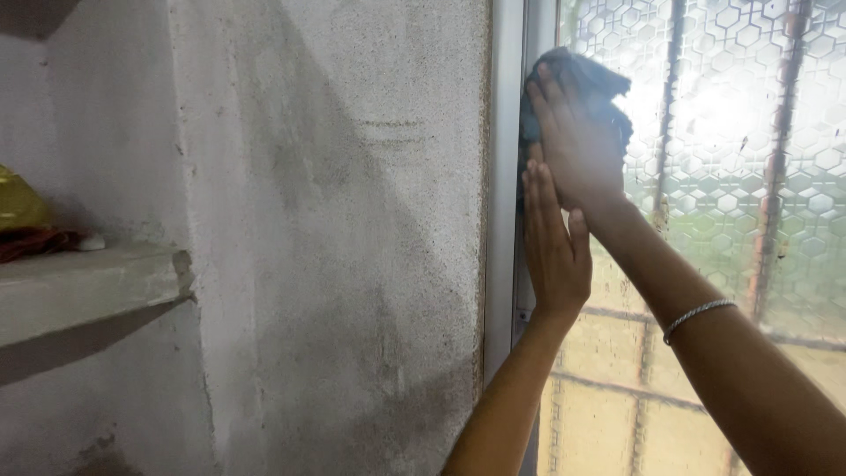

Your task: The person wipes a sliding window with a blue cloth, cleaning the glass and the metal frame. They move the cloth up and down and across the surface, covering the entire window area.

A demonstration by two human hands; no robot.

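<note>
My right hand [577, 141] presses a dark grey cloth [589, 78] flat against the patterned frosted window glass [749, 132], beside the white window frame [506, 176]. A thin silver bracelet [696, 316] circles that wrist. My left hand [555, 251] lies flat with fingers pointing up, just below the right hand, resting against the frame's edge and holding nothing.
A rough grey plaster wall [335, 247] fills the middle. A concrete shelf [88, 286] juts out at the left, carrying a yellow object [18, 201] and a dark red cloth [35, 240]. Rusty bars [780, 150] show behind the glass.
</note>
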